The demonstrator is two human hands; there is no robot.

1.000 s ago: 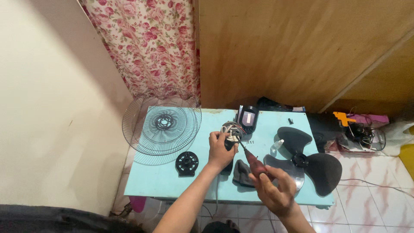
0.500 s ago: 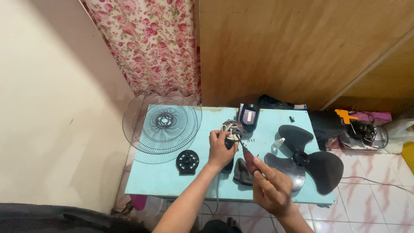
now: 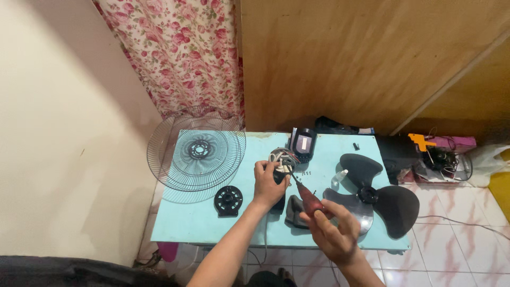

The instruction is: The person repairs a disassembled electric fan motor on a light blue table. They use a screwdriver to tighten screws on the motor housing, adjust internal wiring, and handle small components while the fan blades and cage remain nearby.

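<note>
My left hand (image 3: 269, 184) grips a fan motor (image 3: 282, 159) with a metal core, holding it on the light blue table (image 3: 191, 223). My right hand (image 3: 332, 231) holds a red-handled screwdriver (image 3: 309, 199) whose tip points up-left into the motor. A black motor housing (image 3: 303, 144) stands just behind the motor. A dark grey cover piece (image 3: 294, 211) lies between my two hands.
A round wire fan guard (image 3: 195, 154) overhangs the table's left side, a black round cap (image 3: 228, 200) in front of it. A dark three-blade fan propeller (image 3: 380, 194) lies at right. Small screws (image 3: 306, 172) and a small white bottle (image 3: 340, 177) sit mid-table. Tools clutter the floor at right (image 3: 438, 157).
The view has shifted slightly. Both hands stay at the motor, with the screwdriver tip still against it.
</note>
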